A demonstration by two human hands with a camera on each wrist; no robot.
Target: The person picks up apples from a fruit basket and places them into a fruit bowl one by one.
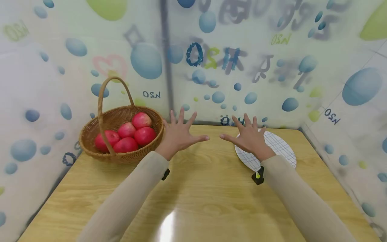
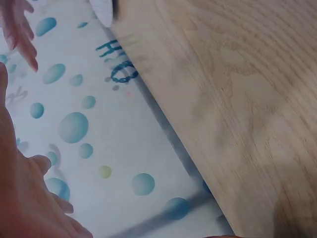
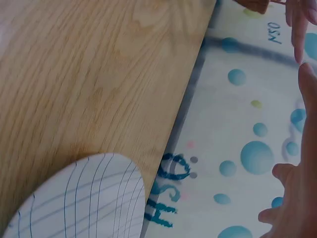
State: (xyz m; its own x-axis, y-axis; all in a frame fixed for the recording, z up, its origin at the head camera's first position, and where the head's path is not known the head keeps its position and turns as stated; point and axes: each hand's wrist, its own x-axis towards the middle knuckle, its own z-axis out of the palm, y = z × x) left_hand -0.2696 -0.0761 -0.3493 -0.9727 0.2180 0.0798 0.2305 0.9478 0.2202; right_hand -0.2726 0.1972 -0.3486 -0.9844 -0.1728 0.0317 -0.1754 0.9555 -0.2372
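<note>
Both hands are raised over the table in the head view, fingers straight and spread, holding nothing. The left hand is nearest to a wicker basket with a tall arched handle, just off its right rim. Several red apples lie in the basket. My right hand hovers in front of an oval white plate with thin blue grid lines, covering part of it. In the right wrist view the plate shows at the lower left, with the right hand's fingers at the right edge.
A light wooden table spans the front, with glare near its front edge. Behind it stands a pale wall covering with blue and green ovals and lettering. A small dark wrist device sits under the right cuff.
</note>
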